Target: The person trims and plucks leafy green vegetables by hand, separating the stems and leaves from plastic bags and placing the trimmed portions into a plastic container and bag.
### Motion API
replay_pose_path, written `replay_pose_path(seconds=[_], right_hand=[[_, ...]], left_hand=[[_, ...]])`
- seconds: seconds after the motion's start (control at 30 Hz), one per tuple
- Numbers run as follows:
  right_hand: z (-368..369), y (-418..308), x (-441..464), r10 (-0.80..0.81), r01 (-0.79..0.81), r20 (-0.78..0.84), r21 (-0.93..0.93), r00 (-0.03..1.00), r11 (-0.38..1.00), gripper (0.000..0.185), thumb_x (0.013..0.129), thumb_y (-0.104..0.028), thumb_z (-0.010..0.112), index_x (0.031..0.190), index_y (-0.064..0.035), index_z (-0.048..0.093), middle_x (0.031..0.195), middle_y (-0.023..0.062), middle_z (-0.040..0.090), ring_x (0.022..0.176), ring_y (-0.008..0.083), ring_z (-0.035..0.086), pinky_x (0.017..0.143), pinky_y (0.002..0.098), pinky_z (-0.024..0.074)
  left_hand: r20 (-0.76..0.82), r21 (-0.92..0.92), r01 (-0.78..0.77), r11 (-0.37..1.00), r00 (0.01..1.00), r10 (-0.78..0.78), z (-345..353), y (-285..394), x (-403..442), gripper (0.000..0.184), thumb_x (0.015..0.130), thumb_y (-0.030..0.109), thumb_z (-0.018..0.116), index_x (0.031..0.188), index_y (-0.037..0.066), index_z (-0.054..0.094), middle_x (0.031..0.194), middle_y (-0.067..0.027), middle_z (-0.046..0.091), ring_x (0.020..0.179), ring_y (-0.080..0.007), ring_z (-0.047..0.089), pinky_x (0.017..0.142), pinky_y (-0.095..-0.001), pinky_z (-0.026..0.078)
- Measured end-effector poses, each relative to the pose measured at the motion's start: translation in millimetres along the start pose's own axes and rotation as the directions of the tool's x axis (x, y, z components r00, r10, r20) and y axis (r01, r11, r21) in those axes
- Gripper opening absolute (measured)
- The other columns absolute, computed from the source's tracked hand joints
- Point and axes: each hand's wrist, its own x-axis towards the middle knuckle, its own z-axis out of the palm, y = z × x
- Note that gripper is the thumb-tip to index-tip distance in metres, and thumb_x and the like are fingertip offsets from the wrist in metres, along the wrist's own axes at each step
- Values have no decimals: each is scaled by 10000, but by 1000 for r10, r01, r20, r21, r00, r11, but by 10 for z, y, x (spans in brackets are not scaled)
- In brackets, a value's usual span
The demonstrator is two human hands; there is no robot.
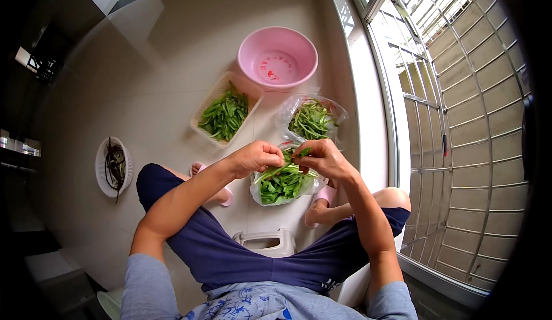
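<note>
My left hand [260, 158] is closed in a pinch on a pale green stem [268, 174] that slants down beneath it. Close beside it, my right hand [325, 159] is closed around leafy greens [302, 152], whose leaves show between the two hands. Below both hands a clear plastic bag [257, 196] lies open on the floor, full of leafy greens [282, 185]. Just beyond it, another plastic bag [340, 113] holds cut stems [311, 119]. A cream plastic basket [202, 133] with picked green leaves [225, 113] stands ahead to the left.
A pink basin [278, 56] with red print inside stands on the tiled floor behind the basket. Far left is a white basket [129, 170] with dark, long bean-like pods [115, 163]. A light plastic stool [267, 240] sits between my legs. Window bars [454, 147] run along the right.
</note>
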Motion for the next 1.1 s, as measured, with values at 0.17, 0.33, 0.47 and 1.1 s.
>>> replay_pose_path(seconds=[0.17,0.33,0.47,1.1], right_hand=[[-31,-77,-15,36,-35,65,-17,997,999,72,714,-5,544,762,46,558,614,61,547,535,88,507,494,202,418],[-217,2,20,30,-19,-144,74,989,997,83,705,-33,549,753,27,582,629,61,560,526,95,505,497,206,413],[-454,108,107,83,-15,-390,173,917,985,135,722,-84,546,695,46,566,561,67,536,465,102,498,448,204,411],[17,-159,363,148,-151,49,56,988,987,215,755,-214,556,713,-4,576,555,8,507,479,52,430,426,173,330]], left_hand=[[89,-20,12,1000,996,-10,4,41,-6,72,699,75,545,749,24,535,655,5,519,550,-36,476,497,-157,382],[98,-129,7,992,995,5,-46,92,-52,88,702,90,555,766,37,527,684,-10,537,598,-64,508,529,-170,396],[-197,-136,-122,983,976,94,-96,122,-15,89,729,121,546,783,55,521,706,-33,558,602,-91,527,518,-198,408],[-413,-107,-418,902,844,342,-159,213,92,70,761,98,525,765,27,521,655,-29,540,533,-78,512,515,-182,437]])
